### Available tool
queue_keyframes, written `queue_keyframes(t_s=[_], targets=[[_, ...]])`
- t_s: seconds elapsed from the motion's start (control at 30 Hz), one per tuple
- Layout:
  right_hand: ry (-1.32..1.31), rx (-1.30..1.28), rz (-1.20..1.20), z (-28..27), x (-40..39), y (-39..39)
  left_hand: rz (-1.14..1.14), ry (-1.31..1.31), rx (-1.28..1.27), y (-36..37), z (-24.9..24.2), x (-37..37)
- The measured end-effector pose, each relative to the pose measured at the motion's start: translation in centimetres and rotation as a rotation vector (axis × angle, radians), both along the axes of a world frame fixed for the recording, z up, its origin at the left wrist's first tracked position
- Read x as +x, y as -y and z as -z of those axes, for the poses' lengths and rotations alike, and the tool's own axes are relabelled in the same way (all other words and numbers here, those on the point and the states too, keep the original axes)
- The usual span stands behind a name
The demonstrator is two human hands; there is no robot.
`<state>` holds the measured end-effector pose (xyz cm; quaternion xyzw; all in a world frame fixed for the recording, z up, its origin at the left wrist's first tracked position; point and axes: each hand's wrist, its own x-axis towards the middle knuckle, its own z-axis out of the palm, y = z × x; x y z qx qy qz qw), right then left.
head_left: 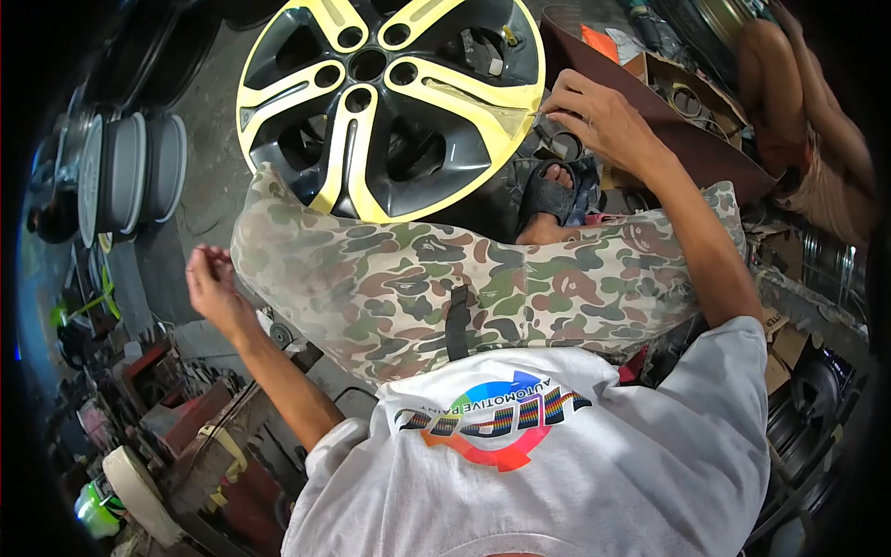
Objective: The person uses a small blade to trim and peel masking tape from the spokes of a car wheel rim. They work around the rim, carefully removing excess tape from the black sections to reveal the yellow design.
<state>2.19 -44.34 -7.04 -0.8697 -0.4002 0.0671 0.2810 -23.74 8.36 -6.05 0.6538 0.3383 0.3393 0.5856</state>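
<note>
A black wheel rim (368,67) with yellow covering on its spokes and outer lip stands at the top centre, beyond my camouflage-clad legs. At its right edge is my right hand (594,116), with fingers bent and tips closed together against the yellow lip. What those fingertips pinch, if anything, is too small to name. My left hand (213,283) is raised beside my left knee, away from the rim. Its fingers are curled together, and anything between them is hidden.
Silver wheel rims (125,176) stand at the left. A cluttered rack of tools (176,408) is at the lower left. An open cardboard box (691,93) lies at the upper right, beside another person's bare leg (770,84). A sandalled foot (554,195) is below the rim.
</note>
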Motion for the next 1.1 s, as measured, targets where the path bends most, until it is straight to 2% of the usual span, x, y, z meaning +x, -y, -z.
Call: queue_keyframes(t_s=[0.13,0.2,0.27,0.33,0.4,0.47,0.53,0.6,0.63,0.67,0.77,0.83,0.93,1.1], targets=[[0.023,-0.036,-0.022,-0.3,0.4,-0.1,0.038,0.083,0.162,5.6,-8.0,5.5],[0.066,-0.047,-0.066,-0.3,0.8,-0.2,0.214,0.205,0.305,7.7,-10.2,8.2],[0.07,-0.015,-0.089,-0.1,1.0,-0.3,0.286,0.285,0.379,10.8,-12.1,11.2],[0.077,0.016,-0.11,0.2,1.2,-0.3,0.468,0.24,0.496,15.0,-13.6,13.8],[0.087,0.038,-0.136,0.8,1.4,-0.2,0.711,0.171,0.539,18.4,-13.4,15.9],[0.088,0.078,-0.13,1.7,1.3,-0.6,1.033,0.062,0.762,21.4,-12.4,17.9],[0.21,0.105,-0.161,2.1,1.5,-0.7,1.303,-0.067,0.787,24.1,-10.7,19.5],[0.207,0.108,-0.134,1.9,1.4,-0.5,1.4,-0.249,0.868,25.7,-7.5,20.5],[0.093,0.104,-0.117,1.4,1.4,-0.3,1.402,-0.229,1.013,25.9,-5.4,20.9],[-0.025,0.1,-0.106,1.1,1.6,-0.3,1.405,-0.254,0.994,26.1,-4.2,20.6],[-0.021,0.141,-0.142,1.5,2.4,0.0,1.367,-0.225,1.03,25.7,-1.0,19.7],[-0.024,0.116,-0.151,0.9,2.6,0.1,1.341,-0.145,1.121,25.9,-0.7,19.4],[-0.024,0.079,-0.153,0.7,2.7,-0.1,1.36,-0.219,1.113,26.5,-0.8,19.3],[-0.052,0.053,-0.125,0.1,2.2,-0.4,1.352,-0.202,1.218,27.0,0.0,18.6]])
